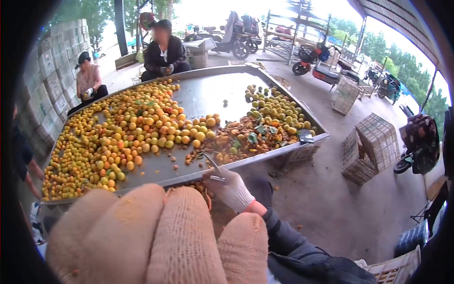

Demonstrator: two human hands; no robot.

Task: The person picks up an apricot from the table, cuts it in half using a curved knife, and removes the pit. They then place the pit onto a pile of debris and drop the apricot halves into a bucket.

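Note:
My left hand (158,232), in a worn, orange-stained knit glove, is very close to the camera and fills the bottom left. Its fingers stretch upward side by side, with nothing visible in them; the palm is out of sight. Beyond it, my right hand (228,189), in a whitish glove, grips a curved metal tool (213,164) at the near edge of a metal table (203,94). The tool's end points toward scattered pitted fruit scraps (241,135) mixed with leaves. Many yellow-orange round fruits (146,118) cover the left part; greener ones (279,106) lie at the right.
Two people (163,52) (89,78) sit at the table's far side. Part of another person (26,151) shows at the left edge. Stacked crates (54,71) stand at the left, more crates (373,142) on the floor at the right. Scooters (326,71) are parked behind.

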